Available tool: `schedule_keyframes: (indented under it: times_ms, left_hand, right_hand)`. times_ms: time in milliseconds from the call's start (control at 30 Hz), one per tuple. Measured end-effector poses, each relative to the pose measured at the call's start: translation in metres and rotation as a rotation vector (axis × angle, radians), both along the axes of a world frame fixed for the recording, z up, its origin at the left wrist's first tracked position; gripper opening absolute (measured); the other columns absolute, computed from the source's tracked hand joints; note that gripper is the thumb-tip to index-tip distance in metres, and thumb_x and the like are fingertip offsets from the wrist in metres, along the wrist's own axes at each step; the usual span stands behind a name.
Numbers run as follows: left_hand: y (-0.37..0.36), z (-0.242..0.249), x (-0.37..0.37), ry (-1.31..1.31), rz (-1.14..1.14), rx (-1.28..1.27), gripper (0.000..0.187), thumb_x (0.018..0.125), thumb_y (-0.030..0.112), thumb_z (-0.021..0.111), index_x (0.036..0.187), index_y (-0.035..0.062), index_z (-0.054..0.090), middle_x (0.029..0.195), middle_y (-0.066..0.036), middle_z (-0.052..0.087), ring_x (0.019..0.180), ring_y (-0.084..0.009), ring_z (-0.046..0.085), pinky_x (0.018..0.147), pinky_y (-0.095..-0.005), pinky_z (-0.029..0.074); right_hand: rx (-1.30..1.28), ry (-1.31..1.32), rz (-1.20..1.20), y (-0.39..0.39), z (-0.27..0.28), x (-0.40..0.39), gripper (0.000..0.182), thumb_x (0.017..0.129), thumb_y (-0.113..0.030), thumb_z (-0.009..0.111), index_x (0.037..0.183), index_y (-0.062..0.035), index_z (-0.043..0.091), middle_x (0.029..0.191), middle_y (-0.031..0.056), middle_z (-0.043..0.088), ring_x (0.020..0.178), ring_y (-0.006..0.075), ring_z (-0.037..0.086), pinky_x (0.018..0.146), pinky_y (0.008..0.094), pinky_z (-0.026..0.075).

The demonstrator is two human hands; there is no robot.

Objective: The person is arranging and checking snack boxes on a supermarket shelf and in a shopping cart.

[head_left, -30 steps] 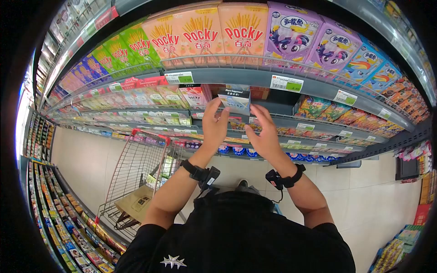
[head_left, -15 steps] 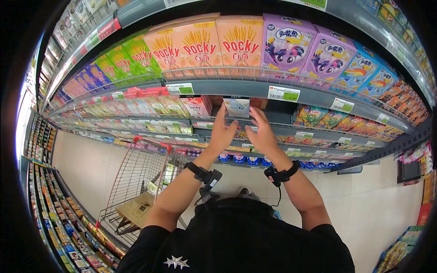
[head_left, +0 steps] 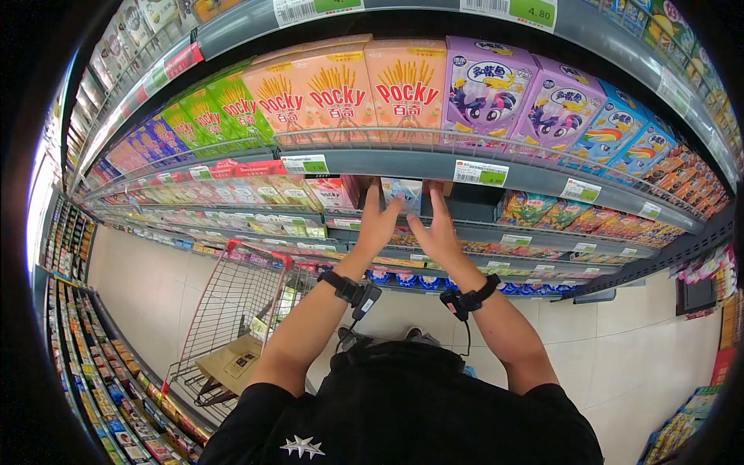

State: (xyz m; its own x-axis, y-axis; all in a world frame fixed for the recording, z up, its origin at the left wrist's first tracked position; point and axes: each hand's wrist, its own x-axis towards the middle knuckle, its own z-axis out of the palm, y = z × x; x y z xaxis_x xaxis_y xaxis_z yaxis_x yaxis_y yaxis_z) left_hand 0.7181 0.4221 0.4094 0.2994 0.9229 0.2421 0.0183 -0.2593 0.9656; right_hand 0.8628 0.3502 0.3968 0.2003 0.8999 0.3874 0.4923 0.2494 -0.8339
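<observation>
A pale blue-and-white Pocky box stands on the second shelf, its top partly under the upper shelf's lip. My left hand has its fingers along the box's left side and its thumb across the lower front. On the other side is my right hand, fingers stretched out along the right edge and thumb apart, below the front. Its fingertips are partly hidden in the shelf's shadow, so firm contact cannot be made out. Just left of my left hand stands a red-and-white Pocky box.
Above, a wire-fronted shelf holds orange Pocky boxes and purple cartoon boxes. Colourful snack packs lie to the right on the second shelf. A shopping cart with a brown paper bag stands at my left.
Both hands and the pale blue box have moved forward, deeper under the upper shelf's lip. My left thumb now overlaps the box's front. The view has shifted slightly.
</observation>
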Motion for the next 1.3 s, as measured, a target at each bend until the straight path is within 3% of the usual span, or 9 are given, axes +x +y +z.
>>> schedule_keyframes:
  times_ms: [367, 533, 667, 833, 900, 1000, 1067, 1200, 1300]
  left_hand:
    - [0.005, -0.013, 0.016, -0.114, 0.039, -0.132, 0.039, 0.094, 0.015, 0.063, 0.124, -0.0042, 0.048, 0.113, -0.012, 0.061, 0.103, -0.0185, 0.057, 0.091, -0.0321, 0.046]
    - [0.003, -0.016, 0.017, -0.249, 0.071, -0.073, 0.029, 0.093, 0.014, 0.064, 0.113, -0.0029, 0.051, 0.107, -0.011, 0.063, 0.096, -0.0171, 0.059, 0.085, -0.0324, 0.048]
    - [0.003, -0.026, 0.0, -0.026, 0.058, -0.042, 0.039, 0.093, 0.021, 0.064, 0.118, -0.0053, 0.051, 0.106, -0.016, 0.064, 0.097, -0.0215, 0.061, 0.086, -0.0344, 0.049]
    - [-0.044, -0.035, -0.041, 0.182, 0.142, 0.083, 0.067, 0.096, 0.024, 0.062, 0.151, -0.0003, 0.033, 0.144, -0.018, 0.049, 0.132, -0.0243, 0.047, 0.106, -0.035, 0.041]
    - [-0.072, -0.042, -0.081, 0.14, 0.153, 0.027, 0.06, 0.096, 0.022, 0.062, 0.146, -0.0014, 0.04, 0.14, -0.014, 0.054, 0.129, -0.0239, 0.051, 0.105, -0.0349, 0.043]
    - [-0.106, -0.109, -0.153, 0.111, -0.153, -0.341, 0.045, 0.097, 0.017, 0.061, 0.136, -0.0023, 0.052, 0.126, -0.012, 0.064, 0.113, -0.019, 0.061, 0.097, -0.0325, 0.048]
    - [-0.143, -0.143, -0.199, 0.222, -0.105, -0.436, 0.036, 0.096, 0.012, 0.058, 0.129, -0.0032, 0.058, 0.116, -0.011, 0.068, 0.103, -0.0166, 0.064, 0.092, -0.0314, 0.051]
    - [-0.191, -0.196, -0.265, 0.336, -0.034, -0.566, 0.03, 0.095, 0.006, 0.055, 0.122, -0.0047, 0.061, 0.109, -0.012, 0.069, 0.099, -0.0168, 0.065, 0.089, -0.0311, 0.052]
    - [-0.218, -0.199, -0.29, 0.389, 0.052, -0.624, 0.033, 0.093, 0.004, 0.055, 0.124, -0.0049, 0.059, 0.109, -0.013, 0.068, 0.101, -0.0181, 0.065, 0.09, -0.0319, 0.052]
  right_hand:
    - [0.064, 0.139, -0.021, 0.027, -0.006, -0.02, 0.085, 0.085, -0.016, 0.065, 0.151, 0.009, 0.017, 0.153, 0.0335, 0.028, 0.144, 0.0446, 0.028, 0.118, 0.0424, 0.025]
    - [0.01, 0.195, -0.032, 0.033, -0.014, -0.027, 0.081, 0.087, -0.017, 0.065, 0.15, 0.0077, 0.021, 0.148, 0.0332, 0.036, 0.136, 0.0449, 0.04, 0.112, 0.0424, 0.034]
    - [-0.111, 0.153, -0.023, 0.03, -0.021, -0.026, 0.072, 0.088, -0.018, 0.065, 0.146, 0.0077, 0.029, 0.134, 0.0324, 0.051, 0.124, 0.0451, 0.052, 0.105, 0.0435, 0.04]
    - [0.128, 0.148, -0.107, -0.01, -0.035, -0.019, 0.069, 0.086, -0.006, 0.064, 0.147, 0.0056, 0.034, 0.149, 0.0249, 0.042, 0.136, 0.034, 0.044, 0.112, 0.0414, 0.034]
    - [0.209, 0.205, -0.212, -0.04, -0.027, -0.026, 0.056, 0.086, 0.002, 0.061, 0.14, 0.0012, 0.046, 0.138, 0.0178, 0.05, 0.13, 0.0273, 0.049, 0.108, 0.0398, 0.039]
    - [0.201, 0.209, -0.114, -0.07, -0.037, -0.04, 0.046, 0.086, 0.001, 0.063, 0.131, 0.0009, 0.054, 0.13, 0.0146, 0.055, 0.121, 0.0252, 0.055, 0.102, 0.0376, 0.044]
    - [-0.139, 0.517, 0.33, -0.087, 0.004, -0.062, 0.033, 0.085, 0.001, 0.065, 0.118, 0.003, 0.062, 0.119, 0.0129, 0.061, 0.114, 0.0231, 0.059, 0.096, 0.035, 0.047]
    - [0.165, 0.373, 0.822, -0.105, 0.136, -0.088, 0.021, 0.085, 0.0, 0.069, 0.105, 0.0014, 0.069, 0.101, 0.014, 0.072, 0.097, 0.0256, 0.068, 0.085, 0.0361, 0.053]
    - [0.27, 0.707, 1.363, -0.085, 0.197, -0.11, 0.013, 0.085, -0.005, 0.071, 0.084, 0.0019, 0.061, 0.078, 0.0131, 0.068, 0.062, 0.0317, 0.067, 0.064, 0.0405, 0.058]
